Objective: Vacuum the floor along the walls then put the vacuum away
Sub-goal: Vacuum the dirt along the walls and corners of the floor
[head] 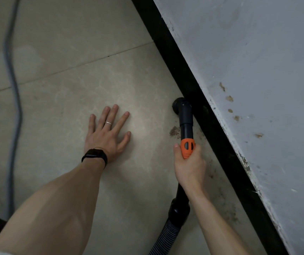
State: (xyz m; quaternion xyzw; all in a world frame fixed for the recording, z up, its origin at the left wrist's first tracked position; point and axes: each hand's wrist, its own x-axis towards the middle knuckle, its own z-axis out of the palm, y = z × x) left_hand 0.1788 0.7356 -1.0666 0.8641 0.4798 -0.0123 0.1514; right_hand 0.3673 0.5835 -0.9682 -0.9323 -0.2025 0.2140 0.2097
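1. Step in hand: vacuuming along the wall. The right hand (188, 162) has its fingers clenched round the orange grip collar (187, 147) of the vacuum wand (186, 126). The black nozzle (181, 107) sits on the floor against the black skirting board (219, 144).
2. The left hand (107, 133) lies flat on the tile, fingers released and spread, apart from the skirting board.
3. Next move, likely: pass the nozzle over the brown dirt patch (174, 131) beside the skirting board.
4. Room: beige tiled floor (74, 43); scuffed grey wall (258, 70) above the skirting board; grey cable (12, 89) well apart from it.

Orange-collared black nozzle (185, 122); black baseboard (212, 129); beige floor (74, 52).
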